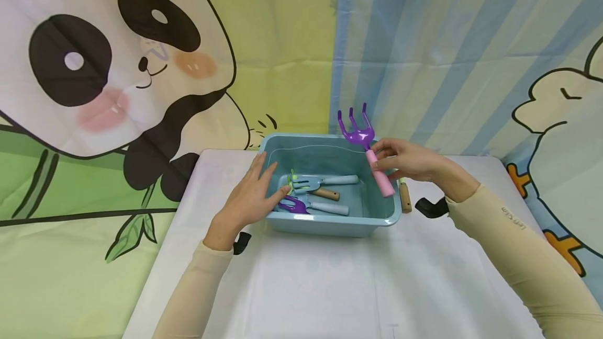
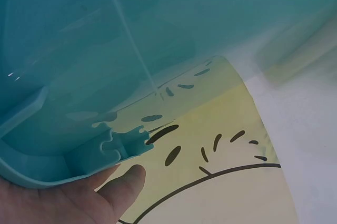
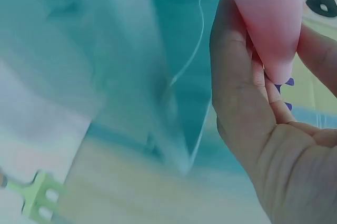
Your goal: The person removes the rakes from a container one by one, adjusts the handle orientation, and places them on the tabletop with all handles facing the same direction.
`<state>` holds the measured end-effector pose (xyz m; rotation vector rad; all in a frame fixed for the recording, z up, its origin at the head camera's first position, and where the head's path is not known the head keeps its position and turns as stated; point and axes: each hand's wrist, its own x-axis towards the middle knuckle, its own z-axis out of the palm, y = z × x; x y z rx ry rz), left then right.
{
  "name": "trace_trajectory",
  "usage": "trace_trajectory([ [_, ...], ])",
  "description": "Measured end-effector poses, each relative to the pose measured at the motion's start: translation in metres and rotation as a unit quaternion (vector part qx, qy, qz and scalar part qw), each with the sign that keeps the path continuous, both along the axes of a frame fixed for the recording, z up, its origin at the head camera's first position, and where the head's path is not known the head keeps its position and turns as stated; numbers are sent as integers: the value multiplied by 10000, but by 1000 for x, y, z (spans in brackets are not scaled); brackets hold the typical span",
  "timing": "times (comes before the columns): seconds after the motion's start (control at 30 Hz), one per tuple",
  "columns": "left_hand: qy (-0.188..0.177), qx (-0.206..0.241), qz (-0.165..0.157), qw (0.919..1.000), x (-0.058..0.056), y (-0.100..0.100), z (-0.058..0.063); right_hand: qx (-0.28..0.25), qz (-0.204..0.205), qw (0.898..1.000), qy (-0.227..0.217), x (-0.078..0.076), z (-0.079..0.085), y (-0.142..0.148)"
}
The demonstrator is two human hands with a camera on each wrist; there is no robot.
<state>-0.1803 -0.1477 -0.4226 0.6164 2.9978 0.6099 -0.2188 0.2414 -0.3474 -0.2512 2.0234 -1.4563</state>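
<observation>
In the head view, my right hand (image 1: 407, 160) pinches the pink handle of a toy garden fork (image 1: 379, 174) with purple prongs, held tilted above the right side of a blue plastic basin (image 1: 325, 229). The prongs point up and away. My left hand (image 1: 245, 198) rests on the basin's left rim with its fingers spread. Inside the basin lie a light-blue fork (image 1: 339, 180), a purple-headed tool (image 1: 330, 207) with a pale blue handle, and a wooden-handled tool (image 1: 327, 193). Green prongs show near them, partly hidden.
Outside the basin's right wall lies another wooden handle (image 1: 405, 198); a green rake head (image 3: 39, 197) shows in the right wrist view. The white tabletop (image 1: 320, 286) extends in front. A printed cloth (image 1: 287, 41) hangs behind.
</observation>
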Motion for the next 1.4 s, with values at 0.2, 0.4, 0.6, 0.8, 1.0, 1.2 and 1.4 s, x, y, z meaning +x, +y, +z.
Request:
trace_trajectory([
  [0.2,-19,-2,20,10000,-1,1,1,38,-230,9997,109,8,-1,32],
  [0.4,-43,60,17,10000,0,1,2,65,-536,9985,114,15,-9,61],
  [0.6,-37,51,50,10000,1,1,2,126,-823,9965,79,20,-28,90],
  [0.8,-19,93,62,9999,1,2,3,215,-1128,9933,-116,23,-55,120],
  [1.0,-74,122,66,9999,2,2,0,190,-1381,9891,-484,26,-90,140],
  [1.2,-48,105,51,9999,2,1,-2,263,-1698,9814,-859,26,-118,154],
  [1.4,-3,104,37,9999,1,0,-2,358,-1812,9770,-1068,23,-137,166],
])
